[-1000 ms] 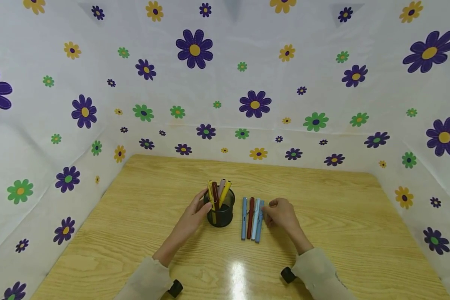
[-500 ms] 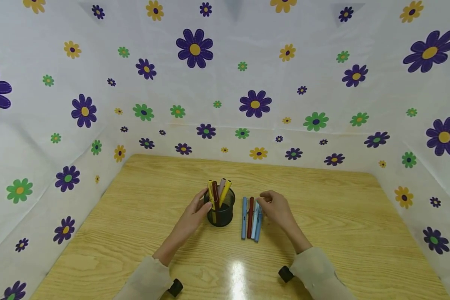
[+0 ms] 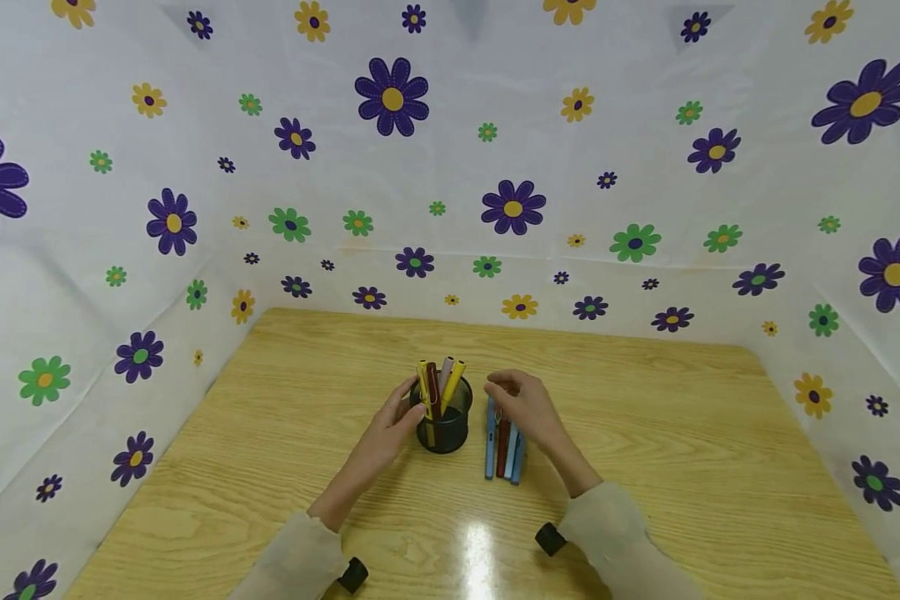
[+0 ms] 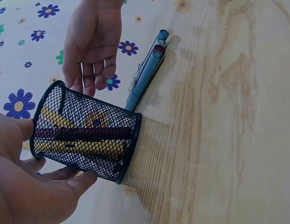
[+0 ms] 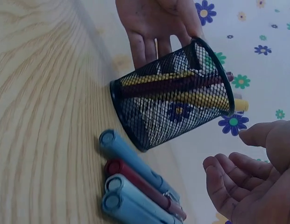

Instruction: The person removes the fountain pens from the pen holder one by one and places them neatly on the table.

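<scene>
My left hand (image 3: 382,427) holds the side of a black mesh pen holder (image 3: 448,435), thumb and fingers around its wall. Inside the holder stand yellow pens (image 3: 453,385), a dark red pen (image 3: 433,392) and a pale mauve pen (image 3: 446,372). Right of it, a row of pens lies on the table: a blue pen (image 3: 490,454), a dark red pen (image 3: 503,454), a light blue pen (image 3: 511,461) and another blue pen (image 3: 519,463). Over their far ends hovers my right hand (image 3: 531,408), thumb apart from bent fingers (image 5: 219,179), holding nothing; it hides the pen tops in the head view.
The wooden table (image 3: 307,375) extends on both sides of the hands. White cloth (image 3: 457,167) with printed flowers walls it in at the back, left and right. Black wrist cameras (image 3: 354,575) sit by both sleeves.
My right hand has moved left and slightly away from me, from beside the rightmost blue pen to over the far ends of the row. My left hand keeps its hold on the pen holder.
</scene>
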Motion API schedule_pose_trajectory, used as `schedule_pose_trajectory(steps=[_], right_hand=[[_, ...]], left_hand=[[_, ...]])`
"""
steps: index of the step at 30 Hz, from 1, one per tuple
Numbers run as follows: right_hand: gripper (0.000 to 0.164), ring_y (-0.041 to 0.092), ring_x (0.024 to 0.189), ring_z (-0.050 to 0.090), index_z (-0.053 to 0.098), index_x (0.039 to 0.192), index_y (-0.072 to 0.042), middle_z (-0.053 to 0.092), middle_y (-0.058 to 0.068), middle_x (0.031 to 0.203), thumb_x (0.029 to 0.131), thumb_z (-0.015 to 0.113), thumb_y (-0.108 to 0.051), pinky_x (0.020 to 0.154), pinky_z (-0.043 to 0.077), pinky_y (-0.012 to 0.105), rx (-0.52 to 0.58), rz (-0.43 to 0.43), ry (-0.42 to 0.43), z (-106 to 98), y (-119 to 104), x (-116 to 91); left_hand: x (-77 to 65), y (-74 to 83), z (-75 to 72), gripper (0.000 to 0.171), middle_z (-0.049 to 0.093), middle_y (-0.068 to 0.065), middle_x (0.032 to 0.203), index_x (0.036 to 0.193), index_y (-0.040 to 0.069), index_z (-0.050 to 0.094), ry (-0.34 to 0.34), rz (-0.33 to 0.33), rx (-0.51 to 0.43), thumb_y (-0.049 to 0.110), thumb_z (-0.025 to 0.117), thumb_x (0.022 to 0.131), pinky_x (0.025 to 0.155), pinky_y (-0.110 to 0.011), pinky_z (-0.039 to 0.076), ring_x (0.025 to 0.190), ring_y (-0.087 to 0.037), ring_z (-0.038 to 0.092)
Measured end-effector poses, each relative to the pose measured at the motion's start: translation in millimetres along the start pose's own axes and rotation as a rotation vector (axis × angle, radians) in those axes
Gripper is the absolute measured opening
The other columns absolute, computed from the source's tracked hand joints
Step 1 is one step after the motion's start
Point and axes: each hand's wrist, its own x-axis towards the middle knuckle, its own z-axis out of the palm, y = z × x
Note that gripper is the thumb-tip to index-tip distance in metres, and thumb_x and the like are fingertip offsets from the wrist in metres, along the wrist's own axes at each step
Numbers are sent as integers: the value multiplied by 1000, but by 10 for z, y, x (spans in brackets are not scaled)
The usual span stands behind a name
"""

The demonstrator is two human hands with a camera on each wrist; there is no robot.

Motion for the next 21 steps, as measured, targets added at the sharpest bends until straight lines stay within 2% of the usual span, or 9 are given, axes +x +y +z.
schedule_pose_trajectory(steps=[6,12,17,21], right_hand=[[39,42,98,69,65,132,6,70,22,115,105,65,-23,79,60,52,93,-7,-35,116,-59,56],[40,32,98,69,67,130,3,71,17,116,103,69,-26,81,59,54,98,-33,-12,247,-121,116],[38,27,103,67,68,127,1,71,13,116,101,71,-26,87,57,48,64,-57,9,342,-162,144],[27,22,90,64,73,111,-4,71,11,101,100,72,-28,78,54,39,51,-67,14,394,-158,172]], left_hand=[[0,6,2,64,34,-28,160,166,17,24,6,2,19,35,51,111,117,-63,30,150,-43,31],[0,7,-1,62,38,-28,158,165,16,25,2,20,16,34,51,111,117,-63,30,148,-42,35],[-6,5,-5,62,40,-27,157,165,15,25,-1,28,20,34,50,111,117,-64,30,147,-42,36],[-5,5,-6,63,40,-27,157,165,15,25,-6,32,15,34,51,111,117,-64,30,147,-42,36]])
